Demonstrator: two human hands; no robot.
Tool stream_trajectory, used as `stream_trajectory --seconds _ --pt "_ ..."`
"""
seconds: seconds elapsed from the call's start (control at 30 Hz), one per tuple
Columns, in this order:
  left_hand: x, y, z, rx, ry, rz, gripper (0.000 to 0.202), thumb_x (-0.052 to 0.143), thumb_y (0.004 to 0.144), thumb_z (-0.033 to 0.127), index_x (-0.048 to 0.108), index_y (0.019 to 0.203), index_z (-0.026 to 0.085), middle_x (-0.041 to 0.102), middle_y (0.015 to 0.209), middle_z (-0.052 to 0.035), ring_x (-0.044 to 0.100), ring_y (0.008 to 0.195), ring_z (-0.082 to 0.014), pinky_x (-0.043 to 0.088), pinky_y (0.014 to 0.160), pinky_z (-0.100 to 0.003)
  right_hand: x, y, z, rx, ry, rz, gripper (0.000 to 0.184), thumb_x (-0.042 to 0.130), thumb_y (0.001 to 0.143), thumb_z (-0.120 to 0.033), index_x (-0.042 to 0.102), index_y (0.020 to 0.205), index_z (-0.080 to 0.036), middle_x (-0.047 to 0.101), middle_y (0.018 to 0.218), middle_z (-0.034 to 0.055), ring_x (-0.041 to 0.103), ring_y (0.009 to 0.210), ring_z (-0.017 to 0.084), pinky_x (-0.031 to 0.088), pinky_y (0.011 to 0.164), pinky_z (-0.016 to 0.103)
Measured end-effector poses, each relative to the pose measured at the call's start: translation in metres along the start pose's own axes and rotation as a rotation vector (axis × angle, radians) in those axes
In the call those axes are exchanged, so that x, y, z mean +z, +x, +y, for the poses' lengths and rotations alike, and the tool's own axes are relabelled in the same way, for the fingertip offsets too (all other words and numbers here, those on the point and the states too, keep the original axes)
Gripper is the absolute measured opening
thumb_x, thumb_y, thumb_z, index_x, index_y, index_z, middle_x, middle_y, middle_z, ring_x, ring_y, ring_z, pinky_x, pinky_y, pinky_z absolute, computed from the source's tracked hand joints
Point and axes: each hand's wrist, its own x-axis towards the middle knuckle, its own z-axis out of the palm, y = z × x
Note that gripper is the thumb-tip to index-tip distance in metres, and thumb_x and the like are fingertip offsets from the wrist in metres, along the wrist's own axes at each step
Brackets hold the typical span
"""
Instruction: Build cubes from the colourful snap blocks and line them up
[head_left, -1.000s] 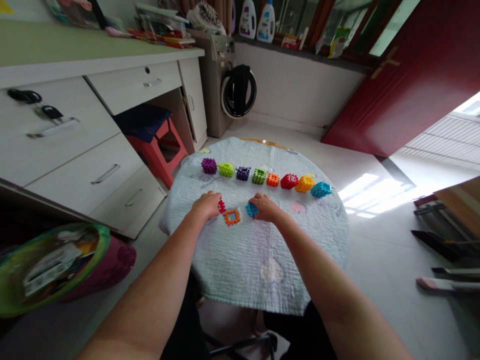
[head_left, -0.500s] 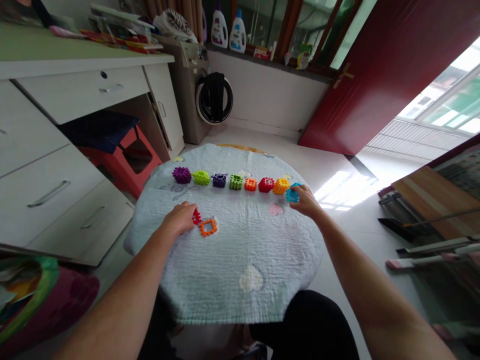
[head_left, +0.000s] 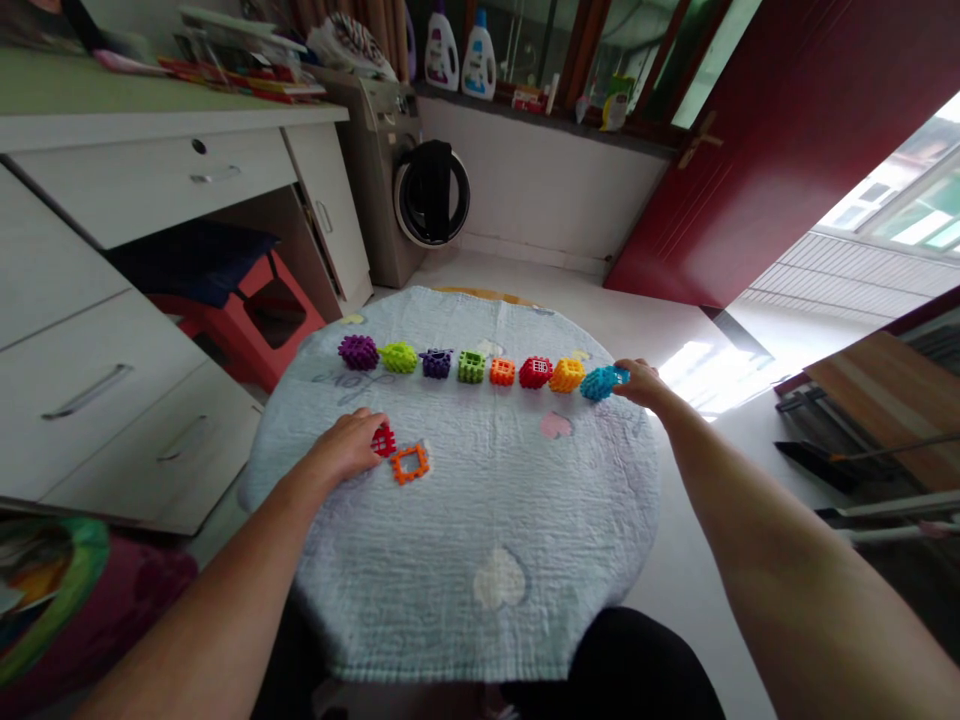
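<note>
My left hand (head_left: 346, 446) rests low over the cloth at the left, its fingers closed on the edge of a flat red toy block piece (head_left: 383, 441). Just right of that lies a flat orange square frame piece (head_left: 410, 464). Far to the right, my right hand (head_left: 642, 384) pinches the outer end of a knobbly light-blue block (head_left: 598, 383). This block ends a row with a yellow block (head_left: 568, 376), a red block (head_left: 535, 373), a small orange block (head_left: 502, 373), a green block (head_left: 472, 367), a dark purple block (head_left: 436, 363), a lime block (head_left: 398, 357) and a purple block (head_left: 358, 352).
A pale-blue cloth (head_left: 450, 560) covers the round table. Beyond are a washing machine (head_left: 382, 170) with its door open, a white desk (head_left: 150, 190), a red stool (head_left: 277, 310) and a red door (head_left: 757, 150). A bin (head_left: 142, 590) stands at lower left.
My right hand has moved right to the blue block's outer end, leaving more of that block visible. My left hand stays at the red piece. The head view has shifted slightly.
</note>
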Motion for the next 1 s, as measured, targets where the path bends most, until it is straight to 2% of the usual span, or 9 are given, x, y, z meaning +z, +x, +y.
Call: stream_trajectory --seconds 0.1,0.4,0.5,0.6,0.7,0.8,0.87,0.93,1.0 --pt "-0.001 -0.001 0.002 -0.015 0.006 -0.006 0.042 0.060 0.067 0.016 0.060 0.109 0.022 0.059 0.108 -0.0073 0.059 0.099 -0.0223 0.045 0.088 -0.028 -0.002 0.007 -0.001 0.041 -0.001 -0.083 0.052 0.068 0.066 -0.023 0.065 0.118 -0.020 0.058 0.105 0.0126 0.052 0.099 0.027 0.043 0.088 0.041" --pt "0.000 0.000 0.000 -0.009 0.011 -0.014 0.039 0.060 0.067 0.018 0.060 0.106 0.019 0.058 0.109 -0.0090 0.059 0.100 -0.0231 0.045 0.088 -0.029 0.006 0.020 -0.007 0.068 -0.034 -0.168 0.060 0.072 0.064 -0.026 0.064 0.123 -0.019 0.055 0.113 0.0154 0.051 0.105 0.031 0.045 0.088 0.044" --pt "0.002 0.001 -0.001 -0.004 0.016 -0.017 0.040 0.060 0.067 0.019 0.060 0.107 0.019 0.058 0.109 -0.0090 0.059 0.099 -0.0229 0.045 0.088 -0.030 0.006 0.018 -0.005 0.054 -0.003 -0.137 0.062 0.074 0.063 -0.028 0.063 0.123 -0.020 0.055 0.114 0.0148 0.051 0.106 0.032 0.045 0.089 0.045" --pt "0.003 0.001 -0.002 -0.010 0.021 -0.010 0.041 0.060 0.067 0.019 0.060 0.108 0.020 0.059 0.109 -0.0084 0.059 0.098 -0.0229 0.045 0.087 -0.029 -0.002 0.011 -0.006 0.081 0.071 -0.087 0.066 0.076 0.062 -0.028 0.060 0.125 -0.019 0.053 0.118 0.0165 0.052 0.106 0.033 0.045 0.091 0.046" --pt "0.004 0.002 -0.002 -0.011 0.030 0.000 0.043 0.059 0.067 0.019 0.061 0.110 0.020 0.059 0.108 -0.0086 0.059 0.098 -0.0236 0.046 0.086 -0.030 -0.016 -0.003 -0.014 0.132 0.185 0.038 0.063 0.072 0.065 -0.030 0.059 0.125 -0.016 0.052 0.121 0.0173 0.053 0.107 0.032 0.045 0.093 0.046" --pt "0.003 0.002 0.001 -0.011 0.046 0.000 0.040 0.060 0.068 0.019 0.062 0.108 0.018 0.059 0.108 -0.0096 0.060 0.097 -0.0244 0.046 0.084 -0.031 -0.026 -0.027 -0.036 0.151 0.345 0.246 0.053 0.063 0.071 -0.031 0.059 0.121 -0.017 0.054 0.120 0.0152 0.057 0.102 0.028 0.048 0.089 0.045" --pt "0.001 0.000 0.005 -0.018 0.054 0.000 0.037 0.060 0.069 0.019 0.062 0.106 0.017 0.060 0.108 -0.0102 0.060 0.097 -0.0244 0.046 0.084 -0.030 -0.028 -0.049 -0.061 0.122 0.438 0.320 0.046 0.059 0.073 -0.031 0.060 0.117 -0.017 0.056 0.116 0.0140 0.059 0.096 0.026 0.050 0.084 0.044" --pt "-0.002 -0.003 0.010 -0.027 0.062 0.004 0.034 0.060 0.070 0.018 0.063 0.104 0.017 0.060 0.107 -0.0107 0.060 0.097 -0.0244 0.046 0.084 -0.031 -0.025 -0.075 -0.094 0.044 0.492 0.278 0.040 0.056 0.074 -0.029 0.062 0.112 -0.018 0.060 0.110 0.0124 0.061 0.093 0.025 0.051 0.082 0.042" --pt "-0.004 -0.007 0.015 -0.030 0.065 0.013 0.031 0.058 0.071 0.016 0.063 0.102 0.017 0.060 0.107 -0.0113 0.060 0.096 -0.0246 0.046 0.084 -0.031 -0.020 -0.104 -0.135 -0.129 0.504 0.155 0.033 0.055 0.077 -0.027 0.064 0.108 -0.019 0.063 0.104 0.0109 0.061 0.093 0.024 0.050 0.083 0.043"
